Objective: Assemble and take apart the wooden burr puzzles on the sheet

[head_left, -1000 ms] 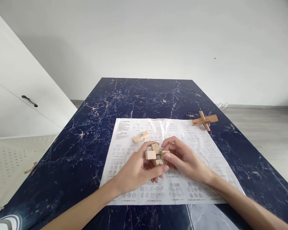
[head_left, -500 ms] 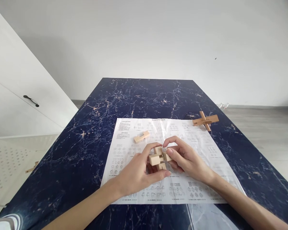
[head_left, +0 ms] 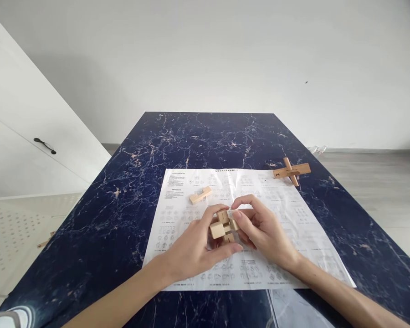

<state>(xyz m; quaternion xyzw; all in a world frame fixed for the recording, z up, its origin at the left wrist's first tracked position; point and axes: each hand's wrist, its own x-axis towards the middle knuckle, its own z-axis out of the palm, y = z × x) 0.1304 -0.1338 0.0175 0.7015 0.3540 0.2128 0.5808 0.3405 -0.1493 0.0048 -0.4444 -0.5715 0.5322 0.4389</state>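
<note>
Over the printed instruction sheet (head_left: 177, 214), my left hand (head_left: 200, 243) is wrapped round a partly interlocked wooden burr puzzle (head_left: 217, 230) made of pale notched blocks. The thumb curves below it and the fingers pass behind. My right hand (head_left: 259, 225) pinches the puzzle's right-hand block between thumb and fingers. Parts of the puzzle and several fingertips are hidden. One loose notched wooden piece (head_left: 201, 195) lies on the sheet, beyond my left hand.
A brown wooden cross-shaped piece (head_left: 291, 171) marked 2 rests at the sheet's far right corner. The sheet lies on a dark blue marbled table (head_left: 205, 141). To the left stand a white perforated basket (head_left: 13, 228) and a white cabinet door (head_left: 30, 105).
The puzzle has tilted and shifted slightly left in my hands. My right hand has moved a little left with it, still pinching the right-hand block.
</note>
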